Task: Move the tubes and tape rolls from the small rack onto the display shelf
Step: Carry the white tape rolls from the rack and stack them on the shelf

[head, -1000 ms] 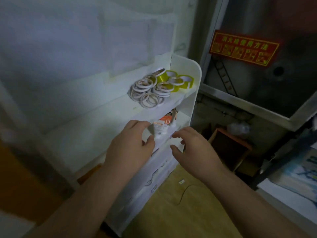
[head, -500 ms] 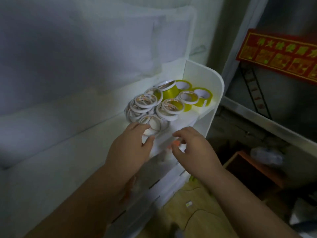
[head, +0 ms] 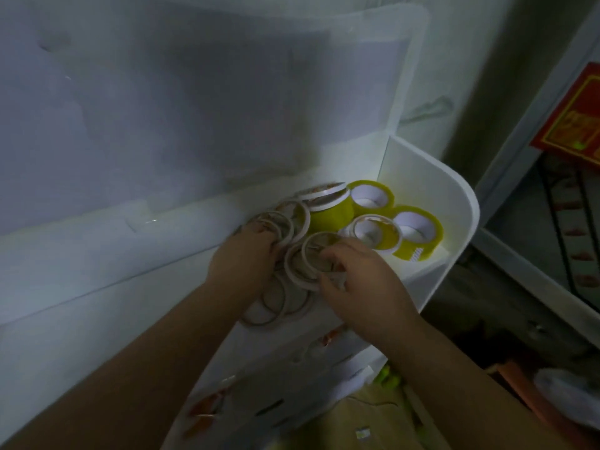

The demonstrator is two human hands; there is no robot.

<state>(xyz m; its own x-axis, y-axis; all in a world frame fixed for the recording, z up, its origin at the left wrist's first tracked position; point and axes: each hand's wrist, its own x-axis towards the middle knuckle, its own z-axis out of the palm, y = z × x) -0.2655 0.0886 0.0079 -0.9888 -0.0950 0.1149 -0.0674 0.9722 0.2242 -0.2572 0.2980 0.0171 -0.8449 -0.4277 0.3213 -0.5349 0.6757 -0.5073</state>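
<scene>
Hands: your left hand (head: 242,258) and right hand (head: 358,277) curl into the thin white tape rolls (head: 300,264) heaped on the rack's top tier (head: 461,228) (yellow rolls (head: 418,233) behind), so a loose grab could spill them.

The view from my head camera is dim and bluish, with the brightest patch at centre right where light catches the white rack wall (head: 418,190) and the yellow tape rolls (head: 415,232). My forearms and the lower left of the frame sink into dark shadow. Everything looks soft and slightly smeared, and straight lines bow toward the edges.
</scene>
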